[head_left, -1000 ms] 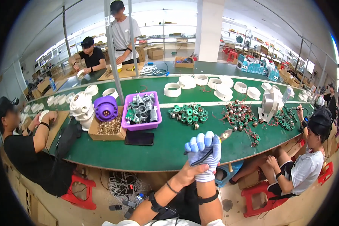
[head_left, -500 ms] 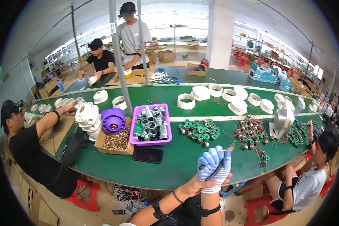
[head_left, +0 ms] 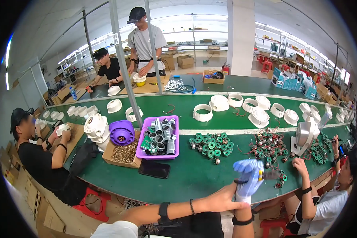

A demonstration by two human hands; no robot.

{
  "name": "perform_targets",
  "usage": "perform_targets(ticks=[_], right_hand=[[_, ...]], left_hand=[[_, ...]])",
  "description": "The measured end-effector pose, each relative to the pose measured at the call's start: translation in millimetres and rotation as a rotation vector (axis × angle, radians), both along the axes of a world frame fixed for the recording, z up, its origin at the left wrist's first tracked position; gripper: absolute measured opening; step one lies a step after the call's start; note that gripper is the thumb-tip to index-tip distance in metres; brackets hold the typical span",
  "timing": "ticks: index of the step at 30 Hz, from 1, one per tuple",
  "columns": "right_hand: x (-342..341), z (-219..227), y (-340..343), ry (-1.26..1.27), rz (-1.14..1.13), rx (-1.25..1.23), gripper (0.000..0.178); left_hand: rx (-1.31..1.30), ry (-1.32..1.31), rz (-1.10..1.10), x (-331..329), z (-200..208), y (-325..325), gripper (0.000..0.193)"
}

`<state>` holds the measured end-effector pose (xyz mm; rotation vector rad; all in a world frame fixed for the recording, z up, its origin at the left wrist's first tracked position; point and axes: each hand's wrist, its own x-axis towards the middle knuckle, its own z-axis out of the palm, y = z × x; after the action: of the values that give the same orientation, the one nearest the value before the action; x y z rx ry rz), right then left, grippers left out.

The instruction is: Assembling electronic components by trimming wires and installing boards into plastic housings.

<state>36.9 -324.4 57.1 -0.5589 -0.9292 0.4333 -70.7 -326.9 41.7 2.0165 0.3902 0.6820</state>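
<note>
A blue-and-white striped glove (head_left: 244,193) covers my right hand (head_left: 249,178), raised over the front edge of the green table. That hand is closed round pliers (head_left: 261,175) with yellow and black on the handles; their metal head points right and is smeared by motion. My bare left hand (head_left: 225,198) wraps the glove's cuff at my right wrist, its far fingers partly hidden. Beyond my hands lie a pile of green ring-shaped coil parts (head_left: 212,146) and a heap of coils with red wires (head_left: 265,147).
A purple basket of metal cylinders (head_left: 177,137), a cardboard box of small brass-coloured parts (head_left: 125,152) and a black phone (head_left: 154,169) are left of centre. White housings (head_left: 202,112) line the green belt (head_left: 166,104) behind. Co-workers sit left and right; a co-worker's hand (head_left: 300,166) is near the coils.
Both my hands have moved right, and the pliers have swung from pointing up to pointing right. My left hand still holds the cuff. The right co-worker's hand has come onto the table.
</note>
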Motion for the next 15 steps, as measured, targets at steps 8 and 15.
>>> perform_targets(ticks=[8,15], right_hand=[[110,-91,-66,-0.008,-0.332,-0.364,0.025],[111,-140,-48,-0.415,-0.432,-0.494,0.019]], left_hand=[[0.363,0.813,-0.259,-23,105,137,0.034],[0.507,0.555,0.642,44,98,438,0.024]])
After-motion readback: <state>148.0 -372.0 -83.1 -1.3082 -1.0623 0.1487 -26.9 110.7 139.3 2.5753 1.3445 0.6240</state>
